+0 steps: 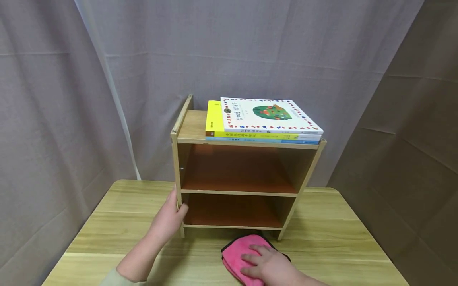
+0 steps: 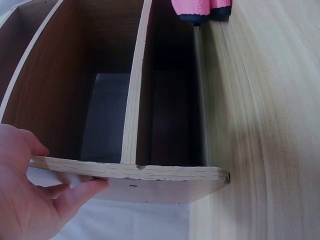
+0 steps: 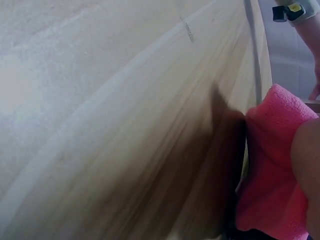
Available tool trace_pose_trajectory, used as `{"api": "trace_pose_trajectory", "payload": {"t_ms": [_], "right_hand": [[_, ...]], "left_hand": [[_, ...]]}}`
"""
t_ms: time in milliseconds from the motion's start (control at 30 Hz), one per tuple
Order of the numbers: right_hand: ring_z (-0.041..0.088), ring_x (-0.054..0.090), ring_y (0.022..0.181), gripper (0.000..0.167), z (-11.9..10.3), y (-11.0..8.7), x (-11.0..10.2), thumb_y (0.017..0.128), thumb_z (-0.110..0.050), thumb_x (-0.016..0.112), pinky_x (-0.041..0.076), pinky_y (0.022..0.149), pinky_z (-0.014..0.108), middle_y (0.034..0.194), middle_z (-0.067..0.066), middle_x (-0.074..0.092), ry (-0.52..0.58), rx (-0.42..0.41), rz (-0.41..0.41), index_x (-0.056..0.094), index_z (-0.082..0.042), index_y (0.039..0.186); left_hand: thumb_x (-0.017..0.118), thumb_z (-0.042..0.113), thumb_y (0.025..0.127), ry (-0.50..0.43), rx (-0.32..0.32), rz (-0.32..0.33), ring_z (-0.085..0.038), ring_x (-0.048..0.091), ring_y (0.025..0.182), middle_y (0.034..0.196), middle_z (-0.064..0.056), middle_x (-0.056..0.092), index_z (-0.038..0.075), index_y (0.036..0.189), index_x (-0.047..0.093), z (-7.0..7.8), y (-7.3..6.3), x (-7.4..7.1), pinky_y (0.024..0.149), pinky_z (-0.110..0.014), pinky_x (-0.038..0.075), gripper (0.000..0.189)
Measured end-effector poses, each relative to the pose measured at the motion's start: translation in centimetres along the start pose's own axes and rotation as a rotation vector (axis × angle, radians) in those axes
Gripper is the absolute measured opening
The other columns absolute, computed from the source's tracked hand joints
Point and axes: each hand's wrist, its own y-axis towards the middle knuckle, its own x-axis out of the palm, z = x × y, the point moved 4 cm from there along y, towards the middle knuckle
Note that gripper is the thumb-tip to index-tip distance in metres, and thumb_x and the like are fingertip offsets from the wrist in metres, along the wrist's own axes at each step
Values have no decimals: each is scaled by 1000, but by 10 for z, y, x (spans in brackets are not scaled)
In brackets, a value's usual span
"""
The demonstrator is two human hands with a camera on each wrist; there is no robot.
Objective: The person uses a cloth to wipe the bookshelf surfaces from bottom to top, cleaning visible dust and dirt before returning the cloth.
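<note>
A small wooden bookshelf [image 1: 239, 194] stands on the table, its bare compartments facing me. My left hand [image 1: 168, 216] grips the edge of its left side panel, thumb on the inner side and fingers against the outer face, as the left wrist view shows at the panel [image 2: 135, 171]. In front of the shelf's bottom, my right hand [image 1: 273, 268] rests spread on a folded pink cloth [image 1: 237, 254] with dark edging. The right wrist view shows the cloth [image 3: 275, 165] beside the hand, whose fingertips are hidden there.
Several books [image 1: 264, 115] lie stacked on the shelf's top board, a white-covered one uppermost. The light wooden table [image 1: 336, 238] extends to both sides. Grey curtains [image 1: 232, 47] hang behind, and a darker one [image 1: 404, 139] hangs at the right.
</note>
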Motion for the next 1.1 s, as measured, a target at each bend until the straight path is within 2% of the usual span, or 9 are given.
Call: {"api": "trace_pose_trajectory", "payload": {"t_ms": [133, 333, 667, 800, 900, 1100], "right_hand": [[26, 61, 111, 31, 1, 2, -4, 79, -50, 72, 55, 84, 43, 120, -7, 67, 2, -24, 46, 76, -36, 106], [26, 62, 110, 30, 3, 4, -9, 73, -42, 74, 55, 85, 47, 118, -7, 68, -11, -57, 88, 77, -35, 103], [26, 62, 109, 37, 7, 3, -13, 64, -30, 82, 55, 84, 51, 117, -8, 67, -9, -69, 69, 77, -33, 101], [26, 62, 109, 43, 10, 3, -16, 59, -22, 82, 55, 83, 53, 116, -8, 67, -21, -80, 69, 77, -33, 100], [26, 62, 109, 43, 12, 2, -17, 59, -20, 82, 54, 84, 52, 116, -9, 67, -29, -86, 63, 76, -34, 99], [26, 62, 110, 41, 17, -3, -14, 61, -21, 82, 53, 87, 54, 116, -10, 67, -37, -97, 40, 77, -35, 99]], "left_hand": [[49, 20, 99, 6, 1, 7, -34, 32, 141, 163, -12, 20, 27, 161, 1, -1, 1, 1, 112, -56, 30, 78], [48, 24, 100, 4, -22, -6, -34, 29, 143, 164, -10, 17, 26, 160, -1, -2, 0, 1, 113, -56, 28, 78], [46, 26, 101, 3, -46, -13, -35, 28, 143, 164, -10, 14, 25, 160, -3, -2, 0, 0, 114, -56, 26, 77], [47, 24, 100, 5, -18, 5, -36, 29, 143, 163, -12, 17, 25, 160, -1, -1, 0, 0, 113, -57, 27, 77], [47, 21, 100, 7, -1, 17, -36, 31, 142, 163, -13, 20, 25, 161, 0, 0, 1, -1, 113, -57, 28, 76], [46, 22, 101, -1, -15, -2, -35, 27, 144, 164, -12, 16, 22, 161, -1, 2, 0, 0, 115, -55, 24, 76]]}}
